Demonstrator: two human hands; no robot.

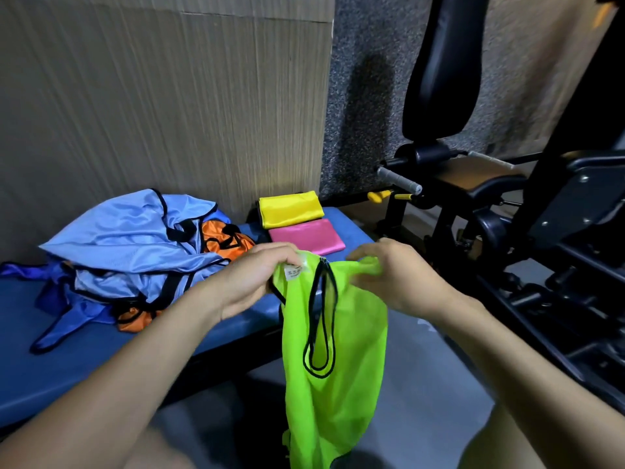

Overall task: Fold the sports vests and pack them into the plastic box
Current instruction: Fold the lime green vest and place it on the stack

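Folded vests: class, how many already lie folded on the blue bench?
2. A yellow folded vest lies at the bench's far end by the wall; a pink folded vest lies just in front of it. Others could be hidden under the unfolded pile.

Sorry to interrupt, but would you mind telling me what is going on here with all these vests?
A person holds a lime green vest up by its shoulders, left hand and right hand each gripping one, so it hangs beside the blue bench. A yellow vest and a pink vest lie folded on the bench; light blue and orange ones sit in a heap. No plastic box is visible.
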